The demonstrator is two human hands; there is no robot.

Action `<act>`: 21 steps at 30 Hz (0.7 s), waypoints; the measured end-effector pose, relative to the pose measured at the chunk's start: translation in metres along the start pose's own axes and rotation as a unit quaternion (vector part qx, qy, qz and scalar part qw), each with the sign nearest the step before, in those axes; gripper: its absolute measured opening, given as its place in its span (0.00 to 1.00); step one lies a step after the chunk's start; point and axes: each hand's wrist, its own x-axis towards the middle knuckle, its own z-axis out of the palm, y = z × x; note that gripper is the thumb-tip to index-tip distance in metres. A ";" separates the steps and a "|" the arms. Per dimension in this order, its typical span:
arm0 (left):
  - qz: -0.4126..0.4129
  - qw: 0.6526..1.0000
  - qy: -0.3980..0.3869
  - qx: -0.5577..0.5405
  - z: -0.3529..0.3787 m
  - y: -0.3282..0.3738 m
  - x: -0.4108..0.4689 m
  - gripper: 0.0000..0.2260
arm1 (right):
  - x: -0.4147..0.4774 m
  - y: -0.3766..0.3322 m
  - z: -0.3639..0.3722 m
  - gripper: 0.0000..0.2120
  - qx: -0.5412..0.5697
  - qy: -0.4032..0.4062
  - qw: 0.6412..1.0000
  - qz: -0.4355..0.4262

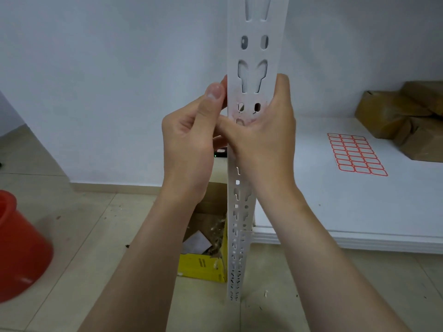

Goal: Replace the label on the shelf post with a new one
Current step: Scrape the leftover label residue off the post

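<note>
A white perforated shelf post (257,27) stands upright in the middle of the view. A pale label with faded red marks (249,113) is stuck on it at hand height, partly covered. My right hand (261,140) wraps the post from the right, its thumb pressing on the label's lower part. My left hand (191,137) sits at the post's left edge, thumb up and fingers curled against the edge; whether it pinches the label is hidden. A sheet of red-bordered blank labels (357,154) lies on the white shelf board (335,212) to the right.
Brown paper-wrapped parcels (402,116) sit at the shelf's back right. An open cardboard box with yellow flaps (203,267) stands on the tiled floor behind the post. A red bucket (19,250) is at the left edge. A white wall is behind.
</note>
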 end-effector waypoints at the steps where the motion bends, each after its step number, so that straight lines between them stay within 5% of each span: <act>1: 0.001 1.000 0.001 0.008 -0.001 0.001 0.002 0.15 | 0.001 0.000 0.001 0.25 -0.002 -0.001 1.000 -0.004; 9: -0.031 0.999 0.009 0.041 0.013 0.008 0.005 0.12 | 0.009 -0.006 -0.022 0.11 -0.032 -0.043 0.998 0.012; 21: -0.065 0.995 0.041 0.056 0.015 0.014 0.003 0.13 | 0.024 -0.005 -0.055 0.16 -0.092 -0.169 0.980 -0.045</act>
